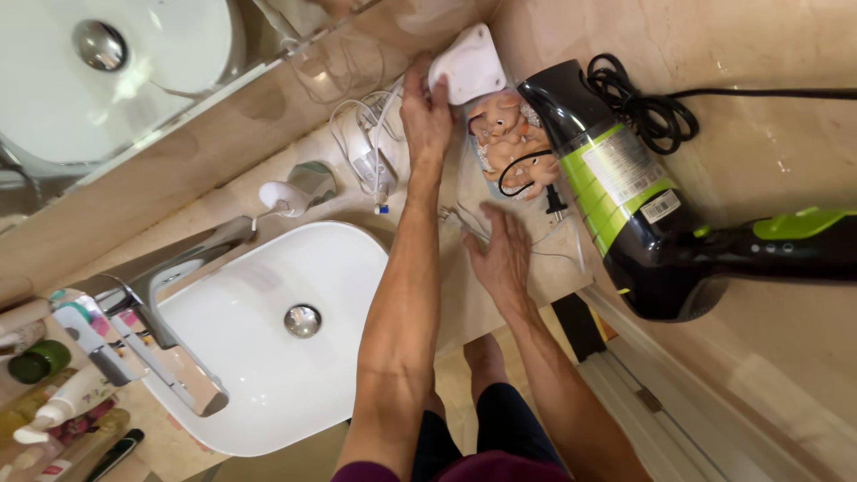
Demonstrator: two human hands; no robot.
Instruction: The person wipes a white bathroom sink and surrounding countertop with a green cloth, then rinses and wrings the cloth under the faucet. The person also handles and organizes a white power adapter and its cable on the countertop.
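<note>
My left hand (427, 112) reaches across the beige counter (464, 303) and grips the edge of a white plastic object (466, 64) near the wall. Just beside it lies a clear bag with peach-coloured items (509, 134), and a black cord with a plug (536, 178) lies across the bag. My right hand (500, 254) rests flat, fingers spread, on the counter at the near edge of the clear plastic. It holds nothing.
A black and green hair dryer (625, 205) with a coiled black cord (638, 103) sits to the right. A white basin (268, 375) with a chrome tap (152, 303) is at the left. White cables (366, 147), bottles (54, 402) and a mirror (107, 80) surround it.
</note>
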